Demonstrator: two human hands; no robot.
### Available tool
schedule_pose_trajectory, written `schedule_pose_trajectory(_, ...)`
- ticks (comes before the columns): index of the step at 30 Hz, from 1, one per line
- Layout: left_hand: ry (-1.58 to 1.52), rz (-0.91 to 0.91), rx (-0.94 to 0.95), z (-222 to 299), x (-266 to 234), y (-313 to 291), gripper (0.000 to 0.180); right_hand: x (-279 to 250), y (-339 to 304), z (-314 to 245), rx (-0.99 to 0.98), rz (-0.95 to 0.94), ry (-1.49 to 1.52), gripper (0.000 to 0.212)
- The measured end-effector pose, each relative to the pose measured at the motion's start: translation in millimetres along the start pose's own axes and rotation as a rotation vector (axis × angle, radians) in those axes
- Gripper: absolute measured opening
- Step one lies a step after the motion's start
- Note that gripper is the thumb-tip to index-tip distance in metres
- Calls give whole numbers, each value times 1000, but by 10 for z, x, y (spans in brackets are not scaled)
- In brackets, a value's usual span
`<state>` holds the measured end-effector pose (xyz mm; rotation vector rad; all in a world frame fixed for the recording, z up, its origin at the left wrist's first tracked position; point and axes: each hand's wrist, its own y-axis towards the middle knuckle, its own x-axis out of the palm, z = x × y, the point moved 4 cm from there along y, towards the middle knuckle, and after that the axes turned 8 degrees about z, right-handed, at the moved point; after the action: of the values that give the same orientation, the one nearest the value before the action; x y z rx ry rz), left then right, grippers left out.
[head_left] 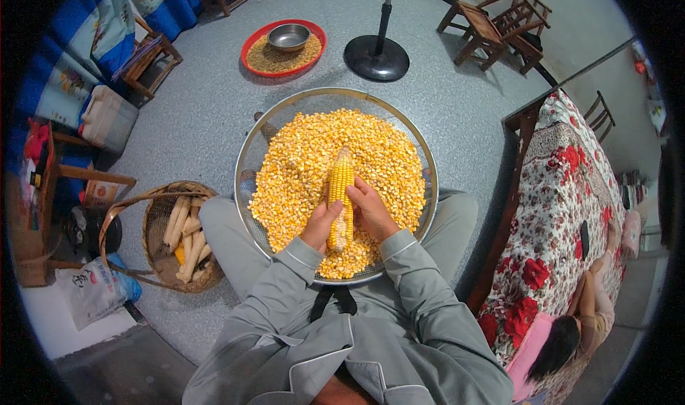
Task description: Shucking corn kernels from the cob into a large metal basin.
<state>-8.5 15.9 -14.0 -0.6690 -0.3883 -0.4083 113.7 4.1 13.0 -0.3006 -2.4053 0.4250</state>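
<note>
Between my hands is an ear of corn (342, 180), upright in the picture, with yellow kernels along most of it and a paler stripped patch near its lower end. My left hand (322, 224) is closed round its lower left side. On its right side my right hand (370, 208) grips it, the thumb pressed on the kernels. Beneath both hands, a round metal mesh sieve (246, 137) lies across my lap. Loose yellow corn kernels (385, 148) fill most of it. Parts of the ear are covered by my fingers.
To my left stands a wicker basket (158, 223) holding several bare cobs (191, 252). Ahead are a red tray (251, 61) of grain with a metal bowl (288, 37) and a black stand base (377, 57). A person lies on the flowered bed (531, 227) at right.
</note>
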Motion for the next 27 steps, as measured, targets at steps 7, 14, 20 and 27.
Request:
schedule_pose_trajectory(7,1,-53,80,43,68,-38,42,16,10,-21,-23,-56,23,50)
schedule_pose_trajectory(14,-31,-174,-160,31,88,-113,47,-97,0,-6,-34,34,-57,48)
schedule_pose_trajectory(20,155,-30,264,85,36,-40,49,-52,-27,-214,-248,292,-198,36)
schedule_pose_trajectory(27,351,80,629,322,142,-160,43,-176,-42,-161,-263,404,-159,29)
